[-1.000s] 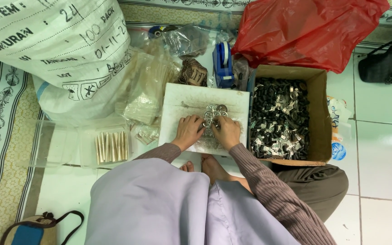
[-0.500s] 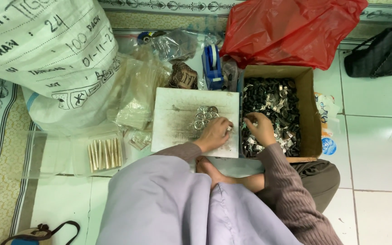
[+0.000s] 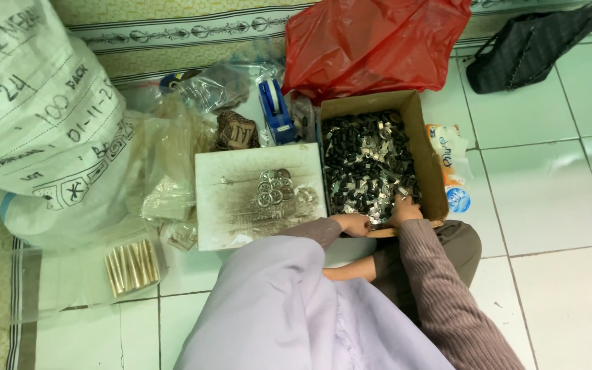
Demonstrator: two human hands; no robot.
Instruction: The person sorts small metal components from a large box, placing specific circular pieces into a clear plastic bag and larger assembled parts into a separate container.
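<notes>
Hands met at cardboard box (image 3: 426, 147) near edge, 3 o'clock of worn board (image 3: 227, 205). I saw left hand (image 3: 353, 223) and right hand (image 3: 404, 210) curled among small metal parts (image 3: 368, 161); grip I couldn't tell.

There is one view, from a camera worn on the person's head, looking almost straight down at the tiled floor (image 3: 556, 205). It sits high enough to take in the whole cardboard box (image 3: 427, 157) near the centre. Nearer the lens than the box, the person's pale garment fills the lower middle. Beyond the box a red bag (image 3: 371, 41) reaches the top edge.
</notes>
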